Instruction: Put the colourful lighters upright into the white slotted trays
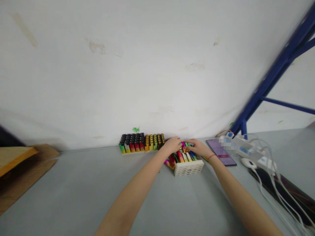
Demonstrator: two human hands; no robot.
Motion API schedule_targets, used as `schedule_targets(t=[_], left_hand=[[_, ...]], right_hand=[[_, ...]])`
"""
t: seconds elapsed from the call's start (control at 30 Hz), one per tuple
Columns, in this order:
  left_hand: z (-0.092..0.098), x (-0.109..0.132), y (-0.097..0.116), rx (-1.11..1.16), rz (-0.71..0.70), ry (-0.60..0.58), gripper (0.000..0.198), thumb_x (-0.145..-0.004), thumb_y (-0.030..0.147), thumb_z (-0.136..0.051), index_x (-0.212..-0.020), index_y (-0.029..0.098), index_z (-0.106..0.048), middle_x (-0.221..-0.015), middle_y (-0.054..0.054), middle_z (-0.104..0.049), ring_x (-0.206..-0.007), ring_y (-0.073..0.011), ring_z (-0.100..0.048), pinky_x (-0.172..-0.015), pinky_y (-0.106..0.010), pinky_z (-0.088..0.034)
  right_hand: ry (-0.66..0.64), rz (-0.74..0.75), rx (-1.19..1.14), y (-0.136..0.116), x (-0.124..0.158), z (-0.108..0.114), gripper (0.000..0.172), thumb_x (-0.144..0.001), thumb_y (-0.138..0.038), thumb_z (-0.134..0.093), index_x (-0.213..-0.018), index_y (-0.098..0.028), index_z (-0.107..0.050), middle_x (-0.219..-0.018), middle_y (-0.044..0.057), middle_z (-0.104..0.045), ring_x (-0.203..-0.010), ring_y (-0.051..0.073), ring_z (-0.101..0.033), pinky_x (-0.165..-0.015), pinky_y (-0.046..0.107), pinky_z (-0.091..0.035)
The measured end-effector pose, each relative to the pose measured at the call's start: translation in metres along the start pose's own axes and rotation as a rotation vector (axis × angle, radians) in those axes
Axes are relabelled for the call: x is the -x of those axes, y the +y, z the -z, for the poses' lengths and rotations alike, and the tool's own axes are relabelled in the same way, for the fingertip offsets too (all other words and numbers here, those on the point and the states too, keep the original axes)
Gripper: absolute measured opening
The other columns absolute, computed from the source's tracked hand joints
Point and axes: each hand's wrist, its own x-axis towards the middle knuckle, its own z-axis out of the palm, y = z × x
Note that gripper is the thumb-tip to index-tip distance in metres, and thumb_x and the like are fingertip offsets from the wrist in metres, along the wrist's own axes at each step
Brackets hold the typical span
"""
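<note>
A loose group of shiny coloured lighters lies on its side at the middle right, against a white holder full of holes, which stands on edge facing me. My left hand curls over the far left end of the lighters, fingers close together. From the right, my right hand grips the same group, its thumb and fingers bent over the far ends. The fingertips are partly hidden among the lighters. Left of my hands, black-topped lighters and gold-topped lighters stand upright in rows.
A phone lies right of my right hand. Beyond it are power strips, white cables and a dark long object. Brown cardboard sits at the far left. The wall borders the grey table; a blue frame rises at right.
</note>
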Motion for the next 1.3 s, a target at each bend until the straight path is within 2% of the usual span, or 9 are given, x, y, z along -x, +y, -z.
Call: schedule_targets(t=[0.2,0.37,0.6,0.77,0.87,0.97,1.03,1.17,1.3], left_hand=[[0.004,0.001,-0.004,-0.085,-0.17,-0.085,0.023,-0.089,0.02,-0.055,-0.11,0.018,-0.064,-0.116,-0.006,-0.063,-0.103,-0.0188,-0.06,-0.088,-0.025,-0.045],[0.018,0.013,-0.001,-0.243,-0.151,-0.001,0.021,-0.087,0.023,-0.06,-0.107,0.017,-0.066,-0.103,-0.008,-0.065,-0.094,-0.021,-0.062,-0.082,-0.028,-0.047],[0.028,0.032,0.008,-0.375,-0.155,-0.07,0.015,-0.084,0.022,-0.065,-0.098,0.019,-0.07,-0.096,-0.009,-0.066,-0.088,-0.0247,-0.064,-0.073,-0.031,-0.05],[0.037,0.039,0.012,-0.297,-0.119,0.03,0.021,-0.091,0.01,-0.051,-0.105,0.014,-0.066,-0.097,-0.011,-0.067,-0.094,-0.0235,-0.063,-0.082,-0.033,-0.049],[0.042,0.068,0.015,-0.068,-0.15,0.179,0.028,-0.098,0.019,-0.042,-0.122,0.016,-0.055,-0.111,-0.008,-0.064,-0.103,-0.0189,-0.059,-0.093,-0.03,-0.044],[0.031,0.109,0.019,0.081,-0.083,0.28,0.037,-0.1,0.032,-0.038,-0.131,0.013,-0.047,-0.126,-0.011,-0.056,-0.116,-0.0204,-0.051,-0.101,-0.032,-0.038],[0.016,0.132,0.022,0.081,-0.012,0.268,0.041,-0.099,0.033,-0.037,-0.132,0.009,-0.045,-0.128,-0.015,-0.054,-0.121,-0.0232,-0.048,-0.103,-0.036,-0.036],[-0.018,0.152,0.024,0.032,0.11,0.214,0.046,-0.098,0.036,-0.037,-0.135,0.009,-0.042,-0.137,-0.019,-0.044,-0.129,-0.0311,-0.038,-0.106,-0.049,-0.029],[-0.034,0.148,0.024,0.033,0.043,0.236,0.048,-0.097,0.035,-0.038,-0.139,0.012,-0.037,-0.142,-0.017,-0.039,-0.134,-0.0295,-0.03,-0.108,-0.051,-0.027]], right_hand=[[-0.052,-0.051,0.088,0.003,-0.014,-0.001,0.031,-0.077,-0.029,-0.06,-0.104,-0.017,-0.072,-0.103,0.01,-0.068,-0.09,0.021,-0.062,-0.084,0.031,-0.046],[0.028,-0.06,0.189,-0.001,-0.01,0.003,0.038,-0.08,-0.037,-0.06,-0.11,-0.014,-0.069,-0.102,0.012,-0.068,-0.087,0.02,-0.062,-0.081,0.029,-0.046],[0.041,-0.223,0.232,-0.004,-0.005,0.003,0.038,-0.078,-0.041,-0.063,-0.104,-0.015,-0.07,-0.09,0.009,-0.07,-0.081,0.021,-0.063,-0.075,0.027,-0.045],[0.243,-0.275,0.277,-0.01,0.008,0.008,0.034,-0.09,-0.032,-0.043,-0.108,-0.013,-0.065,-0.095,0.011,-0.068,-0.088,0.019,-0.062,-0.079,0.026,-0.042],[0.18,-0.33,0.431,-0.014,0.045,0.012,0.027,-0.086,-0.019,-0.044,-0.101,-0.011,-0.065,-0.095,0.014,-0.066,-0.086,0.02,-0.062,-0.077,0.027,-0.04],[0.019,-0.346,0.502,-0.011,0.079,0.01,0.021,-0.08,-0.014,-0.049,-0.095,-0.012,-0.064,-0.087,0.012,-0.065,-0.078,0.021,-0.062,-0.071,0.028,-0.04],[0.041,-0.352,0.502,-0.006,0.084,0.007,0.023,-0.081,-0.011,-0.046,-0.097,-0.011,-0.063,-0.09,0.014,-0.064,-0.08,0.021,-0.062,-0.072,0.028,-0.04],[0.162,-0.308,0.397,-0.004,0.061,0.006,0.025,-0.086,-0.019,-0.045,-0.098,-0.009,-0.065,-0.092,0.015,-0.064,-0.086,0.023,-0.061,-0.079,0.031,-0.043],[0.461,-0.09,0.107,-0.036,0.059,0.011,0.034,-0.093,-0.033,-0.037,-0.103,-0.013,-0.062,-0.103,0.014,-0.063,-0.092,0.022,-0.059,-0.083,0.033,-0.045]])
